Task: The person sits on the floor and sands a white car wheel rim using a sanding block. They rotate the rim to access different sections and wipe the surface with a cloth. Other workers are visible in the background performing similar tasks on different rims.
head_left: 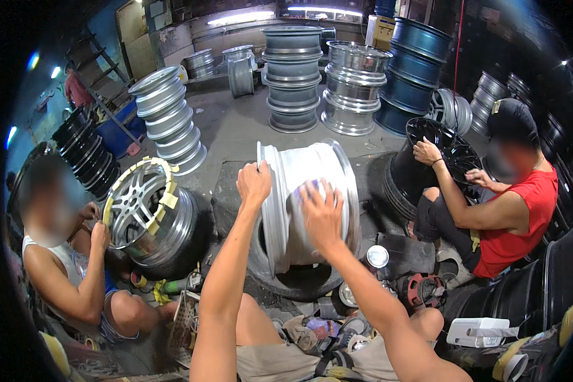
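Silver wheel rim (305,162) lay axle left-right | left hand (254,183) gripped its left lip, closed | right hand (322,219) half-spread against its barrel; couldn't tell if holding anything

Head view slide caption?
Left hand grips a silver, cylindrical metal wheel rim at its edge; right hand spread over it.

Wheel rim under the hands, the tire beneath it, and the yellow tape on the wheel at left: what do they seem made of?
Wheel rim: probably metal, dull silver, judging by its greyish sheen and flanged edge.
Tire: likely rubber, from its matte, dark, thick ring.
Yellow tape: perhaps paper masking tape; matte, in strips with a flap sticking out.
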Demonstrator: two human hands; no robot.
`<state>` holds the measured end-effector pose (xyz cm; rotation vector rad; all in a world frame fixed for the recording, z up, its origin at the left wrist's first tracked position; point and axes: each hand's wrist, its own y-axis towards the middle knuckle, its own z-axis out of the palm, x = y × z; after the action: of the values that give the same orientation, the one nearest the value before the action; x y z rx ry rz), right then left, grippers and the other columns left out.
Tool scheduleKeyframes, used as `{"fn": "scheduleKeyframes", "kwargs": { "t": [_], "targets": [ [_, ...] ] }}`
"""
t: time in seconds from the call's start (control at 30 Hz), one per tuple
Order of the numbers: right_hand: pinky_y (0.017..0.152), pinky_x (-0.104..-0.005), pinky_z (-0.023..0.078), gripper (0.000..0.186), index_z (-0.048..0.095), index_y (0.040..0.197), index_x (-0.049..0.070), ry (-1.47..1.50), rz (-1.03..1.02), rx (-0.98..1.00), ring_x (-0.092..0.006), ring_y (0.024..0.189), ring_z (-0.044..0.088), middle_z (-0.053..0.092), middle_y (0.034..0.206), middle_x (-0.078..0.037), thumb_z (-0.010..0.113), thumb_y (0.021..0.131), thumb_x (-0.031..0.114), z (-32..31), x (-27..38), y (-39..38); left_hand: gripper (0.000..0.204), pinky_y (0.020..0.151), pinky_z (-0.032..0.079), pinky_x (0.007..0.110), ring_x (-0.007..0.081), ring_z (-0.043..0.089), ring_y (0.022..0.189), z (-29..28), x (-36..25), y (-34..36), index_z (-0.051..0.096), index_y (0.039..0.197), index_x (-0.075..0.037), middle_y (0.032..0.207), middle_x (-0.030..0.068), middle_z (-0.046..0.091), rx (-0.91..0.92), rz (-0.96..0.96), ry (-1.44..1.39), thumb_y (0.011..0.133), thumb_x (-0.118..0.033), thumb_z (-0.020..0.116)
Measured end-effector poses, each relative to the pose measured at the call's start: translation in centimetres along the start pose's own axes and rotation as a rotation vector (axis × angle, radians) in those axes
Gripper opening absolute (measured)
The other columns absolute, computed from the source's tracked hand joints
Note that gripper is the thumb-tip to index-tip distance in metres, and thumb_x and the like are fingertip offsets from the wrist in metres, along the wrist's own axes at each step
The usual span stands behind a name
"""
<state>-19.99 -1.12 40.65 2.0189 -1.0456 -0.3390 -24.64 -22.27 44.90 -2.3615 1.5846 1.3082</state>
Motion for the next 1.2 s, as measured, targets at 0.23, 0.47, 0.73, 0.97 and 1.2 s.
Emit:
{"fn": "scheduleKeyframes", "kwargs": {
  "t": [0.23,0.47,0.73,0.97,1.2],
  "targets": [
    [0.121,-0.0623,0.026,0.042,0.068,0.136,0.013,-0.087,-0.059,0.047,-0.0332,0.147,0.045,0.063,0.145,-0.005,0.066,0.095,0.021,-1.2,-3.8,0.1,0.048,0.093,0.049,0.059,0.048,0.065,0.107,0.0,-0.1,-0.1,0.074,0.093,0.004,0.106,0.0263,0.07,-0.025,-0.042,-0.02,0.101,-0.039,0.054],
    [0.12,-0.0623,0.026,0.041,0.068,0.135,0.01,0.034,-0.043,0.048,-0.032,0.148,0.044,0.064,0.142,-0.005,0.068,0.095,0.02,-1.2,0.6,-2.9,0.049,0.093,0.049,0.059,0.0476,0.065,0.107,-0.5,0.5,-0.1,0.074,0.095,0.004,0.106,0.0253,0.071,-0.004,-0.013,0.009,0.102,-0.04,0.053],
    [0.119,-0.0616,0.027,0.04,0.068,0.136,0.015,-0.088,0.027,0.037,-0.0322,0.148,0.042,0.062,0.147,-0.003,0.066,0.096,0.02,-0.8,-4.2,2.9,0.05,0.095,0.049,0.059,0.0483,0.066,0.108,0.1,-1.1,0.1,0.075,0.099,0.005,0.108,0.0269,0.072,0.027,0.004,0.016,0.101,-0.04,0.053],
    [0.119,-0.062,0.028,0.046,0.064,0.142,0.016,0.052,-0.044,0.177,-0.0329,0.149,0.041,0.06,0.149,-0.002,0.068,0.096,0.02,-4.6,1.2,-9.5,0.051,0.096,0.05,0.058,0.0475,0.066,0.109,-0.6,0.3,0.1,0.076,0.101,0.004,0.11,0.0275,0.072,0.016,-0.056,0.054,0.101,-0.042,0.052],
    [0.113,-0.0519,0.039,0.038,0.067,0.134,0.008,0.274,0.134,0.288,-0.0319,0.144,0.048,0.063,0.145,-0.007,0.068,0.098,0.019,-11.2,-0.8,-21.0,0.043,0.106,0.044,0.051,0.0391,0.058,0.126,-2.6,-1.8,-1.2,0.071,0.123,0.0,0.13,0.0198,0.065,-0.134,0.291,0.218,0.103,-0.035,0.054]
  ]
}}
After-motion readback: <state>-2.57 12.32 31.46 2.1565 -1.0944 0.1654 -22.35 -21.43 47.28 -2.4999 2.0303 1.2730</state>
